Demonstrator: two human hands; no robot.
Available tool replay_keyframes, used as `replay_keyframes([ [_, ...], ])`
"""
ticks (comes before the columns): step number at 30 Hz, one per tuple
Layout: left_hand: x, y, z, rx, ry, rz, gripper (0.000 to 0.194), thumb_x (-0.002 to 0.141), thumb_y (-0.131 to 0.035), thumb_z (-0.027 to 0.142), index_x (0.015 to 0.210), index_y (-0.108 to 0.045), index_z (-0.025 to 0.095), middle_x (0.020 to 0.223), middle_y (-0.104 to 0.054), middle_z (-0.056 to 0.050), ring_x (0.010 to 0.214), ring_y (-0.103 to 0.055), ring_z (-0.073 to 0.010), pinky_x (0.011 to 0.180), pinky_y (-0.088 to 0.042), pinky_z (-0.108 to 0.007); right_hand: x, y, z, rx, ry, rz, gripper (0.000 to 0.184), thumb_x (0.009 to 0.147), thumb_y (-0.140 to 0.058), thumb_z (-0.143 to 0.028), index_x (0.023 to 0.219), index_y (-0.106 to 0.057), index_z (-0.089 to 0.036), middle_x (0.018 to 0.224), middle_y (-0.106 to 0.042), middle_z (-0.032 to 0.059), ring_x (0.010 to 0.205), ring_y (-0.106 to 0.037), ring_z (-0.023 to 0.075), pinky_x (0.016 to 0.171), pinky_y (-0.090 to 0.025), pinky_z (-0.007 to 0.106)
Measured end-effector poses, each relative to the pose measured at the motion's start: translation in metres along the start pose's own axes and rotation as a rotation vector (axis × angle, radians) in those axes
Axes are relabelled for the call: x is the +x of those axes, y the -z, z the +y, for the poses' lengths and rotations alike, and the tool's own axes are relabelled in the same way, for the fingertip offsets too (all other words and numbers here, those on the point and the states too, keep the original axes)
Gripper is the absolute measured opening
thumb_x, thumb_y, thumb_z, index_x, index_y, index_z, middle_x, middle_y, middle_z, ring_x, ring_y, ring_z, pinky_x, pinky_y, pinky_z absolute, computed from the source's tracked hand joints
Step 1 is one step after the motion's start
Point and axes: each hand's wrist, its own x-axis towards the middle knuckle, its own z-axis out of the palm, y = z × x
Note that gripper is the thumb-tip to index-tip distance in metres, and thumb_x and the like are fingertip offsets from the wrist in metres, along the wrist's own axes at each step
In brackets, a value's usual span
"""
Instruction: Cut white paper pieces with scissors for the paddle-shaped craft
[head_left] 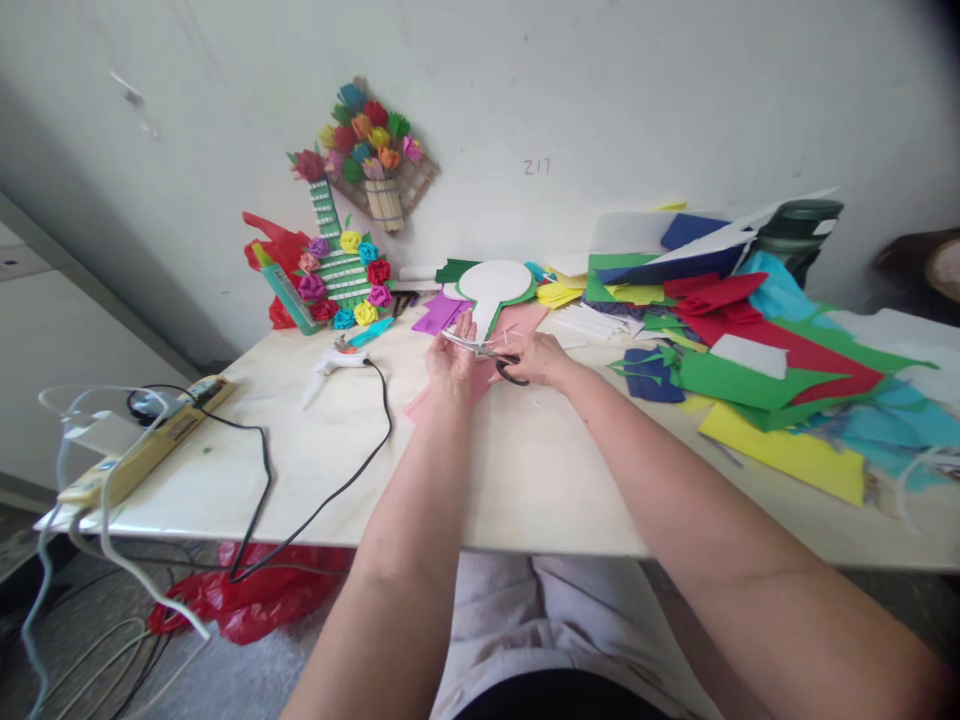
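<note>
My right hand grips a pair of scissors by the dark handles. The metal blades point left, across the fingers of my left hand. That hand is turned palm up with its fingers stretched out, and any small piece on it is too blurred to make out. Just beyond both hands lies a white round board with a handle, edged in green. Pink paper is under and around the hands.
At left are a glue gun with a black cord and a power strip. Behind stand a glue bottle and a paper-flower decoration. A flower basket piece leans on the wall. Coloured paper piles up right, near a dark bottle.
</note>
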Motion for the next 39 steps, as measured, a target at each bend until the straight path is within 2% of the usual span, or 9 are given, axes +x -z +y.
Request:
replay_keyframes([
  [14, -0.002, -0.002, 0.001, 0.054, 0.037, 0.026, 0.041, 0.085, -0.021, 0.017, 0.118, -0.044, 0.007, 0.120, -0.050, -0.021, 0.111, -0.049, -0.0227, 0.085, -0.046, -0.038, 0.000, 0.001, 0.000, -0.011, 0.010, 0.006, 0.041, 0.064, -0.057, -0.052, 0.099, -0.065, -0.032, 0.079, -0.066, -0.0033, 0.074, -0.057, 0.0159, 0.057, -0.032, 0.024],
  [23, 0.006, 0.005, -0.003, -0.032, 0.078, -0.013, 0.039, 0.085, -0.024, 0.018, 0.115, -0.044, 0.003, 0.116, -0.052, -0.023, 0.107, -0.053, -0.0225, 0.078, -0.049, -0.032, -0.002, -0.001, 0.000, -0.035, 0.033, 0.018, 0.040, 0.067, -0.050, -0.056, 0.099, -0.063, -0.034, 0.093, -0.065, -0.0042, 0.082, -0.056, 0.0165, 0.062, -0.035, 0.024],
  [33, 0.009, 0.001, -0.005, 0.005, 0.043, 0.147, 0.030, 0.086, -0.028, 0.015, 0.105, -0.050, 0.006, 0.105, -0.058, -0.019, 0.097, -0.058, -0.0186, 0.069, -0.050, -0.025, -0.003, 0.000, -0.003, -0.080, -0.011, 0.023, 0.037, 0.066, -0.051, -0.057, 0.083, -0.066, -0.029, 0.086, -0.065, -0.0023, 0.079, -0.056, 0.0168, 0.059, -0.034, 0.025],
  [39, 0.006, 0.001, -0.004, -0.015, 0.044, 0.170, 0.027, 0.085, -0.030, 0.016, 0.099, -0.051, 0.007, 0.106, -0.057, -0.019, 0.096, -0.059, -0.0198, 0.069, -0.050, -0.027, -0.003, 0.002, -0.003, -0.066, -0.009, 0.002, 0.031, 0.066, -0.054, -0.049, 0.089, -0.066, -0.031, 0.089, -0.065, -0.0028, 0.081, -0.056, 0.0169, 0.060, -0.034, 0.024],
])
